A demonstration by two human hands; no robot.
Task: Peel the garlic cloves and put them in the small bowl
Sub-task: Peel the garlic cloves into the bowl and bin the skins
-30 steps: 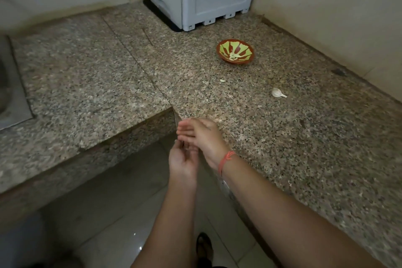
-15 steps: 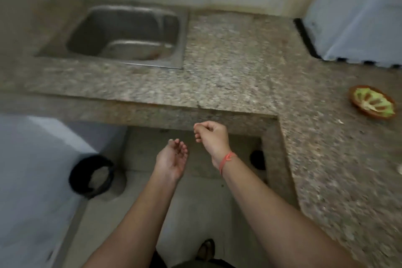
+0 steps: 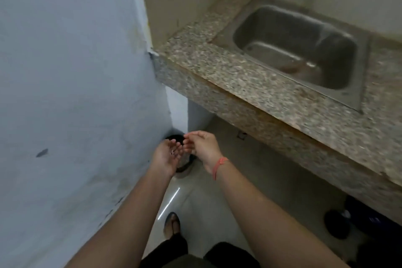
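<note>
Your cupped left hand (image 3: 168,155), fingers loosely together, carries scraps (image 3: 173,153) above the bin (image 3: 185,165) by the floor's wall edge. Your right hand (image 3: 203,146) has its fingertips bunched, on what is unclear. The bowl and cloves are out of view, so likely only peel disposal.

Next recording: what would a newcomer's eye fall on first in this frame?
The left hand, palm up with small scraps in it, and the right hand with an orange wristband are close together low in the middle, above a dark bin on the floor by the wall corner. At upper right, a steel sink sits in a speckled granite counter.
</note>
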